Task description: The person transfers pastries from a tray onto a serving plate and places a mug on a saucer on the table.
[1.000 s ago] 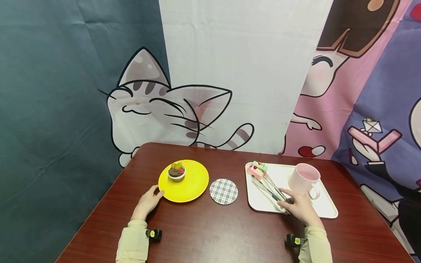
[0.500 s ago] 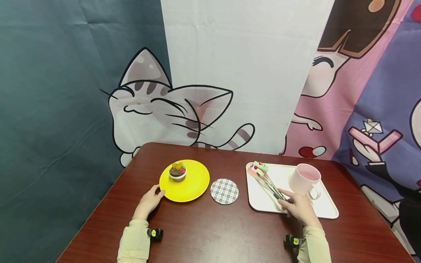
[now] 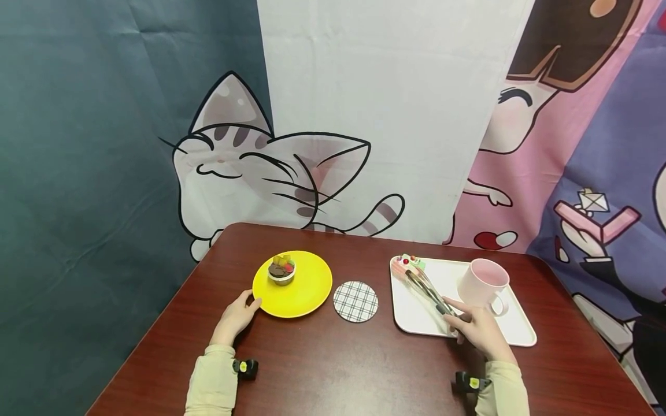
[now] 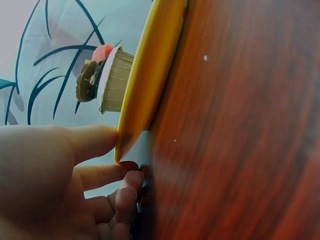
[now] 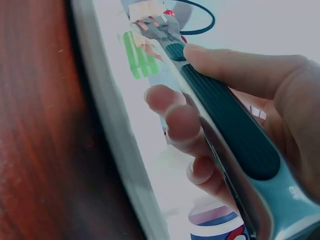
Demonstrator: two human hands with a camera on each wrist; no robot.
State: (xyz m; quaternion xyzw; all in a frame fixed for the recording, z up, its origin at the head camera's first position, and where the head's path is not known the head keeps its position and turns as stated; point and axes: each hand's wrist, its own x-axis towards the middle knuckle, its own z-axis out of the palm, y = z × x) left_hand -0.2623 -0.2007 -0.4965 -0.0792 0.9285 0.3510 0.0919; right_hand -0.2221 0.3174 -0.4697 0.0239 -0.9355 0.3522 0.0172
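Note:
My left hand [image 3: 236, 318] pinches the near-left rim of a yellow plate [image 3: 307, 289]. In the left wrist view the thumb lies above the rim and a finger below it. A toy cupcake [image 3: 281, 270] with chocolate and fruit topping stands on the plate. On the right, my right hand [image 3: 476, 326] grips metal tongs [image 3: 429, 289] with dark green handle pads [image 5: 225, 120], thumb on one arm and fingers curled on the other. Their tips reach a pink toy cake slice [image 3: 398, 268] beside a green one [image 3: 417, 263]; whether they clasp it I cannot tell.
A white tray [image 3: 512, 329] lies under the cake slices and a pink mug [image 3: 481, 283], which stands just behind my right hand. Between plate and tray lies a round checked coaster [image 3: 356, 301]. All rest on a brown wooden table [image 3: 343, 370], with printed cloth hanging behind.
The tongs' arms have come closer together as my right hand squeezed, and their tips have shifted onto the pink cake slice. My left hand stays at the plate.

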